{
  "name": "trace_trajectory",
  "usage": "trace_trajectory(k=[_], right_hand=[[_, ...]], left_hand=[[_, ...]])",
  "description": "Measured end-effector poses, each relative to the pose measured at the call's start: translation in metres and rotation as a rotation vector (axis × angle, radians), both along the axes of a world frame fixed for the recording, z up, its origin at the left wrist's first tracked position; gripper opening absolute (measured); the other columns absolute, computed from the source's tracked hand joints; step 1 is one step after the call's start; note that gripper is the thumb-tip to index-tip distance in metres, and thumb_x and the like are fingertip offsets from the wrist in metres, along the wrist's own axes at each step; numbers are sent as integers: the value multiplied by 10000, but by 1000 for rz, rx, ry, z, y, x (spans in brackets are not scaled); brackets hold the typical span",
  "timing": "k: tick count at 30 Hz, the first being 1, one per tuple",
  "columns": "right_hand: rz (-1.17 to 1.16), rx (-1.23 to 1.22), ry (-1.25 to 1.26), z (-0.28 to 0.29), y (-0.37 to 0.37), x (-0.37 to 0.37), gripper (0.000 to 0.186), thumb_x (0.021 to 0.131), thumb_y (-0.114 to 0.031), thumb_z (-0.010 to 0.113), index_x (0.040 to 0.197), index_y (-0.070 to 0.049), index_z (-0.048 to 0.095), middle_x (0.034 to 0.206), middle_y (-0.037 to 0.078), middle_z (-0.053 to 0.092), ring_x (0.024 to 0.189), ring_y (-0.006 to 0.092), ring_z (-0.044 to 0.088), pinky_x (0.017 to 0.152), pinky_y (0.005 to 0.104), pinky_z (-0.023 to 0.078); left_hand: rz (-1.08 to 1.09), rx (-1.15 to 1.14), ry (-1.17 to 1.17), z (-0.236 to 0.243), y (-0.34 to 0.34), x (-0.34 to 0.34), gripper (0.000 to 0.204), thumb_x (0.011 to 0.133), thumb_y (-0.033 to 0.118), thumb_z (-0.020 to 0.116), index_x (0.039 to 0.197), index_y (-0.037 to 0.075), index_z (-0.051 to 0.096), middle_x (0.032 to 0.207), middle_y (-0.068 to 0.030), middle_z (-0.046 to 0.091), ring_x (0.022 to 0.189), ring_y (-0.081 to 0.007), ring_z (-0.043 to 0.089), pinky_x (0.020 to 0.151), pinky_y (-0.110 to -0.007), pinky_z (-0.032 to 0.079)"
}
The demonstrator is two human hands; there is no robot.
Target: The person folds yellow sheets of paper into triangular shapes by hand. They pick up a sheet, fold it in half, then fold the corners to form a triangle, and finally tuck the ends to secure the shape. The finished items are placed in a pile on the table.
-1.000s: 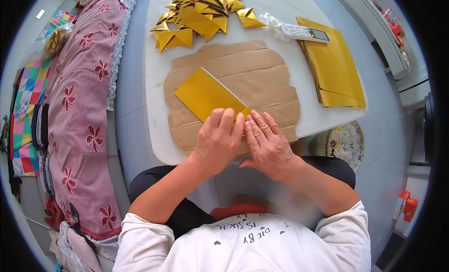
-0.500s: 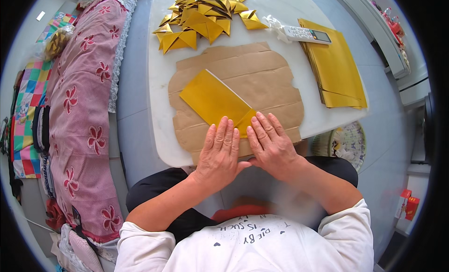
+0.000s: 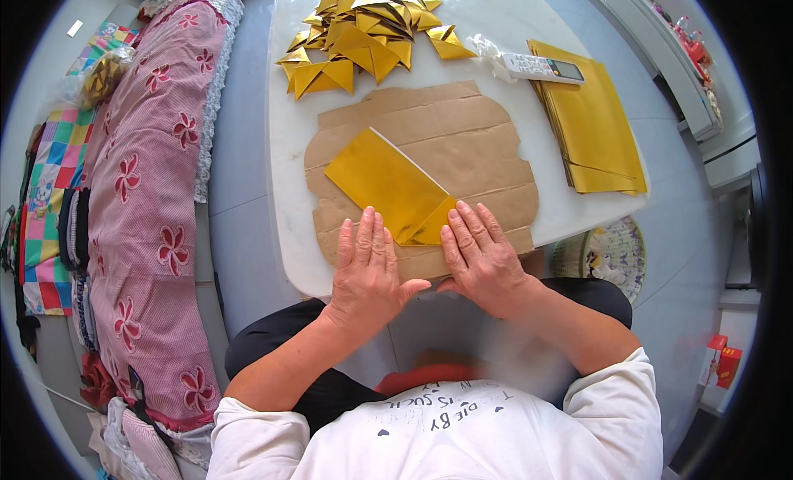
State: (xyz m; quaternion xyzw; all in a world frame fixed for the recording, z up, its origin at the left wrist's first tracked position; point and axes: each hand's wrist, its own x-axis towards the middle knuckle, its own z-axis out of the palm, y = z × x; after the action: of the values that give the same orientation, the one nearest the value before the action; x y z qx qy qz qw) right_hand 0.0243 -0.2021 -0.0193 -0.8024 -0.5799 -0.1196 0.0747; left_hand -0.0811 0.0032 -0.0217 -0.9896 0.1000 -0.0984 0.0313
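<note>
A sheet of gold paper [image 3: 387,182], folded over with a creased flap at its near right end, lies slantwise on a flat piece of brown cardboard [image 3: 487,149]. My left hand [image 3: 366,269] rests palm down, fingers stretched, at the paper's near left edge and over the cardboard. My right hand [image 3: 481,253] lies flat too, its fingertips touching the folded right corner of the paper. Neither hand grips anything. Both thumbs point toward each other near the table's front edge.
Folded gold paper pieces [image 3: 363,38] are heaped at the far end of the white table [image 3: 285,149]. On the right sits a stack of gold sheets [image 3: 591,125] with a white remote control [image 3: 541,68] and crumpled white tissue [image 3: 489,54] by it. A patterned basket [image 3: 624,257] stands below the table.
My left hand has slid left along the paper's near edge, away from the right hand, uncovering more of the folded flap. The right hand has barely moved.
</note>
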Motion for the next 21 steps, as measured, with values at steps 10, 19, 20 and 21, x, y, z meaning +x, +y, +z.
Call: trace_trajectory(k=[10, 19, 20, 21], right_hand=[[9, 3, -12, -2, 0, 1, 755, 693, -395, 700, 1220, 130, 571, 1261, 344, 580, 1282, 476, 504, 1130, 591, 326], [-21, 73, 66, -4, 2, -3, 736, 709, -401, 706, 1288, 38, 585, 1282, 367, 554, 1302, 499, 474, 1121, 606, 312], [-30, 68, 60, -4, 3, -5, 701, 729, -381, 701, 1287, 27, 589, 1282, 369, 554, 1300, 499, 477, 1120, 607, 312], [-39, 64, 55, -4, 4, -6, 666, 749, -362, 696, 1287, 17, 594, 1281, 371, 554, 1299, 499, 479, 1119, 608, 312]], left_hand=[[-184, -167, 5, -14, -25, 9, 909, 794, 565, 676, 1356, -122, 477, 1455, -331, 410, 1429, -456, 318, 1173, -610, 165], [-97, -155, -10, -11, -24, 1, 898, 725, 508, 753, 1300, -143, 526, 1395, -364, 456, 1406, -477, 346, 1161, -627, 189], [-101, -156, -13, -11, -24, 1, 900, 722, 507, 756, 1297, -146, 527, 1393, -366, 457, 1404, -481, 347, 1159, -630, 191], [-106, -156, -16, -11, -24, 1, 901, 718, 505, 758, 1294, -149, 527, 1390, -368, 459, 1403, -484, 347, 1157, -633, 193]])
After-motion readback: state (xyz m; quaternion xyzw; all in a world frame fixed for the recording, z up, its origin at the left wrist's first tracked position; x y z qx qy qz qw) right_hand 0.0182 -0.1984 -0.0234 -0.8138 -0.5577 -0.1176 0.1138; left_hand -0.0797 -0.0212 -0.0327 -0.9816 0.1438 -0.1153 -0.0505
